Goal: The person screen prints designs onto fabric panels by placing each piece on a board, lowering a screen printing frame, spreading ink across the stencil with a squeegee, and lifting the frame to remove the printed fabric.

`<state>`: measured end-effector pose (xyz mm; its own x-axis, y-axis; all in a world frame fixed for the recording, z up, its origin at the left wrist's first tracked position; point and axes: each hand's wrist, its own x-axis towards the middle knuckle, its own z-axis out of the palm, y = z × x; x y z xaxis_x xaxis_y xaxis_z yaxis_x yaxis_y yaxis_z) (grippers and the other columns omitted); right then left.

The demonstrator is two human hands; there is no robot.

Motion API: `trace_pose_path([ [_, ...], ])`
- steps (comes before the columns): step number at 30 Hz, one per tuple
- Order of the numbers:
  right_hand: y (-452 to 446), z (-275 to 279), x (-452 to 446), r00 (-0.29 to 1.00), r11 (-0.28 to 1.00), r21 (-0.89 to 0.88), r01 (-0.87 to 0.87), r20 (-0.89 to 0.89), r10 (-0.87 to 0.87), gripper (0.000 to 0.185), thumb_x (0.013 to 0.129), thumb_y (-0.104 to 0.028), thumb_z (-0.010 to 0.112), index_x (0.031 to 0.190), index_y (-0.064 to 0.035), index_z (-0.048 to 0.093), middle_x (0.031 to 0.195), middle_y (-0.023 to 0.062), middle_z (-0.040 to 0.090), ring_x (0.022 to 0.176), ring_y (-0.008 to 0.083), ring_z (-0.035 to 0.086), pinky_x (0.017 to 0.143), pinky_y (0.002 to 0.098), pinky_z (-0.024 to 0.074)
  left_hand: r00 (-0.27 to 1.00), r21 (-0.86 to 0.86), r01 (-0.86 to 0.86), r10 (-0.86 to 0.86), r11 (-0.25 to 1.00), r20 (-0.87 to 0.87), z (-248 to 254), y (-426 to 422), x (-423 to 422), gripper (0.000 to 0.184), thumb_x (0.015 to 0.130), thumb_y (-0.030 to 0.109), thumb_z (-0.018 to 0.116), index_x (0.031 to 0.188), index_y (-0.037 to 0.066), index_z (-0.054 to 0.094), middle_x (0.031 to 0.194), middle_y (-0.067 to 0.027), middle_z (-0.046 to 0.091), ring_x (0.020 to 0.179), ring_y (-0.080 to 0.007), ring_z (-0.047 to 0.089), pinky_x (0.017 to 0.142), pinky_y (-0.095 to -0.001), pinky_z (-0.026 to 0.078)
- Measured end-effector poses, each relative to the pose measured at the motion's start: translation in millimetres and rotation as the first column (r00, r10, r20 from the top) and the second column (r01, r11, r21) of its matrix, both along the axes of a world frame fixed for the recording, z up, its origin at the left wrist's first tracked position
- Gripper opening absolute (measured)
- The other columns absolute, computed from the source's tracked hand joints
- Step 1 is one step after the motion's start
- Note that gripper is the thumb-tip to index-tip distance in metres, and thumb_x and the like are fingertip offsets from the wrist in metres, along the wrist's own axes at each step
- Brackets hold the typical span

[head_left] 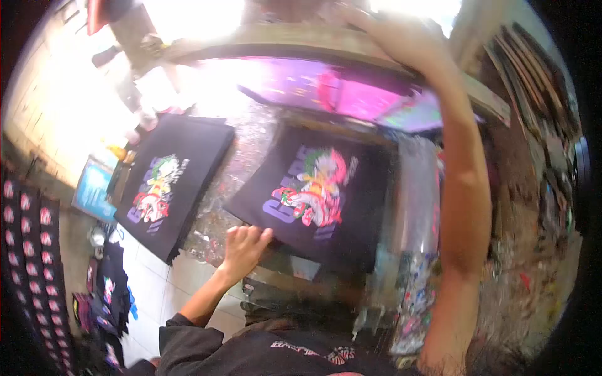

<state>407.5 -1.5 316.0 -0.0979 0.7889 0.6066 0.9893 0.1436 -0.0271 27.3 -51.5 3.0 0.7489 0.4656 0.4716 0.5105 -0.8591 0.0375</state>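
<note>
rest bent-fingered left hand (245, 252) lightly at near edge of right black cloth (364, 194); steady right hand (395, 36) by far frame (282, 41); cannot tell either grip.

A single wide-angle view is supplied by a head-worn camera. The lens is directed forward and steeply downward onto the worktable (246, 147) from close above. The wearer's shirt (248, 354) is captured along the lower edge, the left hand (246, 252) below centre and the right hand (401, 41) near the upper edge. The corners are masked by a dark, rounded border.
</note>
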Motion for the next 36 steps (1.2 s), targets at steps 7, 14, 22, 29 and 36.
trace_pose_path([
  [7, 27, 28, 14, 0.937, 0.934, -0.078, 0.349, -0.011, -0.350, 0.080, 0.093, -0.072, 0.051, 0.107, 0.0040, 0.073, 0.092, 0.0240, 0.068, 0.090, 0.0299, 0.066, 0.088, 0.0427, 0.0468, 0.640, -0.761, -0.158, 0.652, 0.629, 0.406, -22, 17, -96, 0.047, 0.102, 0.019, 0.053, 0.146, 0.008, 0.040, 0.130, -0.0283, 0.060, 0.121, -0.0417, 0.062, 0.104, -0.0472, 0.046],
  [14, 42, 27, 23, 0.919, 0.923, -0.137, 0.360, -0.117, -0.376, 0.076, 0.096, -0.065, 0.056, 0.093, 0.0112, 0.064, 0.078, 0.0186, 0.060, 0.076, 0.0230, 0.052, 0.080, 0.0432, 0.0444, 0.404, -0.627, -0.153, 0.627, 0.764, 0.665, -19, 81, -192, 0.080, 0.074, -0.009, 0.043, 0.154, -0.002, 0.038, 0.158, -0.0205, 0.042, 0.152, -0.0318, 0.033, 0.128, -0.0411, 0.020],
  [22, 25, 26, 8, 0.923, 0.920, -0.092, 0.382, 0.089, -0.375, 0.060, 0.098, -0.056, 0.051, 0.113, -0.0010, 0.072, 0.097, 0.0245, 0.070, 0.095, 0.0350, 0.066, 0.088, 0.0473, 0.0487, 0.619, 0.119, -0.735, 0.589, 0.668, 0.519, 99, 68, -195, 0.053, 0.098, 0.006, 0.061, 0.150, 0.008, 0.051, 0.158, -0.0242, 0.041, 0.142, -0.0414, 0.046, 0.113, -0.0474, 0.043],
  [29, -6, 16, -13, 0.938, 0.956, 0.022, 0.291, 0.188, -0.290, 0.044, 0.100, -0.045, 0.054, 0.119, -0.0104, 0.074, 0.101, 0.0233, 0.073, 0.101, 0.0400, 0.071, 0.089, 0.0521, 0.0556, 0.823, -0.207, 0.567, -0.536, 0.797, 0.189, -22, -85, 170, 0.064, 0.091, 0.054, 0.065, 0.147, 0.023, 0.056, 0.155, -0.0090, 0.048, 0.153, -0.0361, 0.030, 0.118, -0.0747, 0.015],
  [36, -10, 39, -17, 0.975, 0.968, -0.152, 0.198, -0.070, -0.211, 0.061, 0.097, -0.059, 0.053, 0.120, -0.0054, 0.073, 0.112, 0.0282, 0.071, 0.107, 0.0454, 0.068, 0.095, 0.0506, 0.0528, 0.998, -0.256, -0.062, 0.056, 0.965, -0.029, -72, -31, 106, 0.055, 0.093, 0.042, 0.069, 0.145, 0.025, 0.059, 0.152, -0.0054, 0.055, 0.149, -0.0368, 0.036, 0.120, -0.0694, 0.015],
])
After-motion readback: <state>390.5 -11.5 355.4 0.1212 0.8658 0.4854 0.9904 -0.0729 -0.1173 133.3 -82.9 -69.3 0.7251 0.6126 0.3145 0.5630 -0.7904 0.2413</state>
